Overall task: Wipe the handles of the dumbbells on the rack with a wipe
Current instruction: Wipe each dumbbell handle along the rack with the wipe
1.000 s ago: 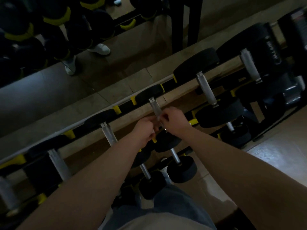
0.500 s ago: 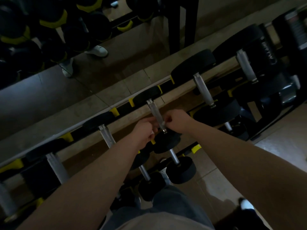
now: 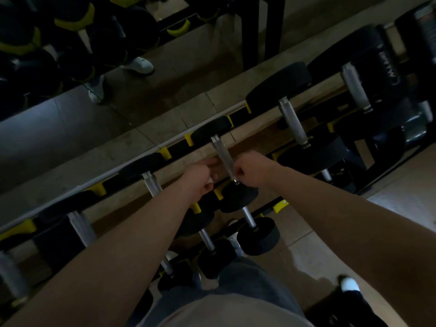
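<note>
Metal handle (image 3: 223, 156) sits between both hands. Our left grip (image 3: 200, 179) pinches a white wipe (image 3: 209, 181), we judge for rubbing the bar. Our right grip (image 3: 250, 168) is curled alongside; we cannot tell what it holds.

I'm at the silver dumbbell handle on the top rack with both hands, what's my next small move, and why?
Probably slide both hands up the silver knurled handle toward its far black round head. The left hand, with a bit of white wipe showing at it, and the curled right hand flank the handle's near end, while the stretch above them lies bare.
</note>
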